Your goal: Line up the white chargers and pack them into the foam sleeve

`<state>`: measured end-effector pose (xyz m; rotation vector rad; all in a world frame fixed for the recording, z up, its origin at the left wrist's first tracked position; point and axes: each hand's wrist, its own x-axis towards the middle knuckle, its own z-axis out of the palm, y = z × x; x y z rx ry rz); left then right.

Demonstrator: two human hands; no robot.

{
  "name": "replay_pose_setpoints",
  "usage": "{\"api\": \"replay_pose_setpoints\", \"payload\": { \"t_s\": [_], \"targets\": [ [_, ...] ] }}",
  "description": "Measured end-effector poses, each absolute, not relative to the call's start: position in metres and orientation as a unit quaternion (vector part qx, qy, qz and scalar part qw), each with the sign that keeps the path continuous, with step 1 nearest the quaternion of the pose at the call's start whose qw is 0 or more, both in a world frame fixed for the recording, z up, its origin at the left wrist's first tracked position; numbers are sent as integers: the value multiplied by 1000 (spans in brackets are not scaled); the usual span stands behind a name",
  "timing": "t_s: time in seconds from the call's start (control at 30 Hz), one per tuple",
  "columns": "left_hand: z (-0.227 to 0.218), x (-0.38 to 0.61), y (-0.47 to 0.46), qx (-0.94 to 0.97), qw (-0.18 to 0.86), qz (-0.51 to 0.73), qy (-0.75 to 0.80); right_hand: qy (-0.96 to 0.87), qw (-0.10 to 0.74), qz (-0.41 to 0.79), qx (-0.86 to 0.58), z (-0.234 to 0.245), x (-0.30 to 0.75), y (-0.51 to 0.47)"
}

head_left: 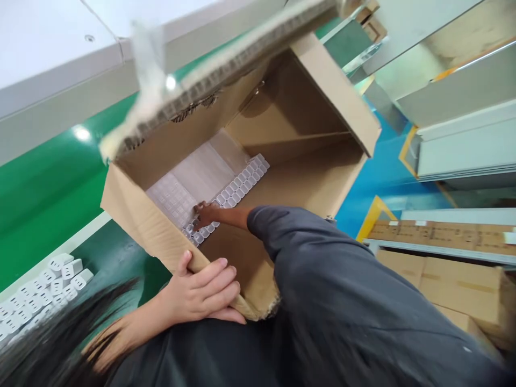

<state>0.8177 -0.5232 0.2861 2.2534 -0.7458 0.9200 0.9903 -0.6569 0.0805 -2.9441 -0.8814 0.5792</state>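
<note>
A large open cardboard box (322,183) stands tilted before me. My left hand (205,290) is wrapped over its near rim, thumb and fingers against the cardboard. Deep inside, my right hand (205,215) reaches down with bent fingers at a double row of small whitish rounded pieces (242,185). What those fingers hold, if anything, is too small to make out. Beside the row lies a translucent plastic sheet or tray (173,199) with a grid pattern, next to a smooth pale layer (209,166).
Several white plug-like blocks with two slots (52,285) stand in rows on a green surface at the left. A white machine or counter (60,59) runs along the top left. Stacked cartons (459,285) fill a shelf at the right.
</note>
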Motion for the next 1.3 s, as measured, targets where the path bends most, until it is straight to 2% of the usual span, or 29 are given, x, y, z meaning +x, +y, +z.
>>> {"api": "replay_pose_setpoints", "payload": {
  "t_s": [0.17, 0.43, 0.57, 0.67, 0.73, 0.77, 0.9, 0.97, 1.03, 1.17, 1.3],
  "targets": [
    [276, 813, -524, 848, 290, 337, -288, -199, -51, 289, -935, 91, 968, -653],
    [275, 819, -523, 842, 312, 342, -278, -163, -54, 360, -917, 129, 974, -634],
    [277, 823, -523, 838, 321, 346, -276, -166, -23, 425, -890, 171, 1011, -614],
    [278, 825, -522, 834, 323, 359, -269, -176, 23, 457, -871, 222, 1044, -605],
    [279, 826, -522, 831, 323, 369, -263, -180, 87, 452, -869, 263, 1057, -610],
    [280, 827, -523, 829, 324, 372, -262, -181, 148, 442, -866, 284, 1058, -616],
    [280, 831, -523, 821, 338, 377, -263, -170, 485, 377, -771, 356, 1025, -653],
    [278, 830, -520, 811, 364, 370, -270, -169, 583, 345, -716, 378, 991, -670],
    [277, 825, -513, 781, 432, 365, -265, -186, 638, 309, -680, 390, 953, -682],
    [277, 802, -490, 693, 582, 382, -185, -241, 690, 232, -642, 392, 884, -698],
    [280, 765, -467, 657, 606, 420, -155, -251, 710, 230, -616, 382, 840, -705]
  ]
}}
